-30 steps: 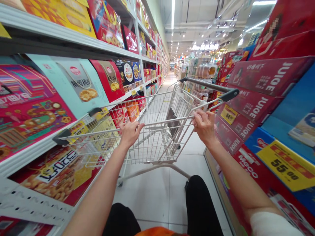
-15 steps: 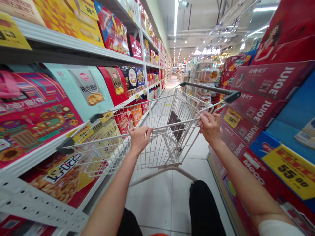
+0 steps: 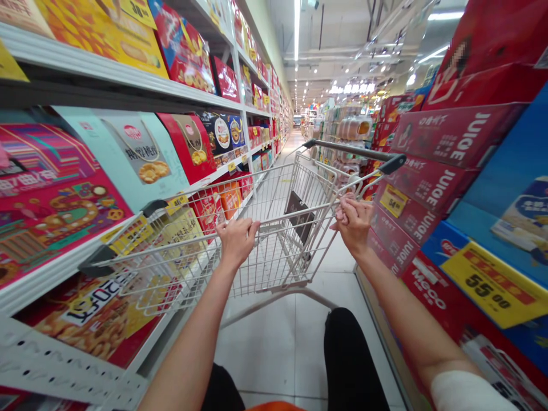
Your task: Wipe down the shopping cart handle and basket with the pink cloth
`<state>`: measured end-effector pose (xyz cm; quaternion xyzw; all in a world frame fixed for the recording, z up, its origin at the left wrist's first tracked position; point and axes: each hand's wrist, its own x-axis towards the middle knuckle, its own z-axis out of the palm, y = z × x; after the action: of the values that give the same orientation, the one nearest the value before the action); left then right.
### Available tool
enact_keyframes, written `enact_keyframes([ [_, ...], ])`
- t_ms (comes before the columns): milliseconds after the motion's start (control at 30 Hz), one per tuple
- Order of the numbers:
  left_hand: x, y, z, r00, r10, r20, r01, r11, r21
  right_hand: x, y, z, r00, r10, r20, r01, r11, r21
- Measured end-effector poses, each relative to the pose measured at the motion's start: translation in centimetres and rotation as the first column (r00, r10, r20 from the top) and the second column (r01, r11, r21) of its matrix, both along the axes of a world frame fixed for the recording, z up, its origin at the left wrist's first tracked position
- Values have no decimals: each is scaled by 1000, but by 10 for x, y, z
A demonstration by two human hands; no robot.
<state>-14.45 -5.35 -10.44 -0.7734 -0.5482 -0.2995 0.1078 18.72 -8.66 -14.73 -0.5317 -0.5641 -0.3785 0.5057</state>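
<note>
A light wire shopping cart (image 3: 274, 257) stands in a store aisle right in front of me, its basket holding nothing I can see. My left hand (image 3: 236, 240) is closed over the near top rail of the basket, left of centre. My right hand (image 3: 354, 220) grips the same rail at its right corner, fingers wrapped round the wire. The cart's dark handle bar (image 3: 355, 151) lies on the far side, away from me. My legs in dark trousers show at the bottom.
Shelves of red, yellow and pale gift boxes (image 3: 141, 154) line the left side, close to the cart. Stacked red juice cartons (image 3: 445, 165) and blue boxes with a yellow price tag (image 3: 492, 285) crowd the right. A pale tiled aisle (image 3: 295, 142) runs ahead.
The cart and both hands have stayed together while the view rocked slightly; the shelf boxes on the left have slid a little past me. Both grips are unchanged.
</note>
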Motion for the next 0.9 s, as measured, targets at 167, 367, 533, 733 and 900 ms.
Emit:
enact_keyframes([
  [167, -1, 2, 0, 1000, 0, 0, 0, 1000, 5, -25, -15, -11, 995, 84, 58, -91, 986, 139],
  [367, -2, 3, -2, 1000, -6, 13, 5, 1000, 17, -41, -4, 6, 987, 145, 67, -140, 987, -76],
  [533, -1, 5, -4, 1000, -19, 21, 18, 1000, 24, -74, 14, 8, 987, 158, 37, -148, 970, -190],
  [733, 0, 3, -2, 1000, -14, 19, 13, 1000, 18, -153, 19, -1, 963, 249, 108, -216, 944, -249],
  [900, -1, -1, 0, 1000, -4, 5, 4, 1000, 7, -121, 17, 2, 938, 282, 200, -231, 942, -246],
])
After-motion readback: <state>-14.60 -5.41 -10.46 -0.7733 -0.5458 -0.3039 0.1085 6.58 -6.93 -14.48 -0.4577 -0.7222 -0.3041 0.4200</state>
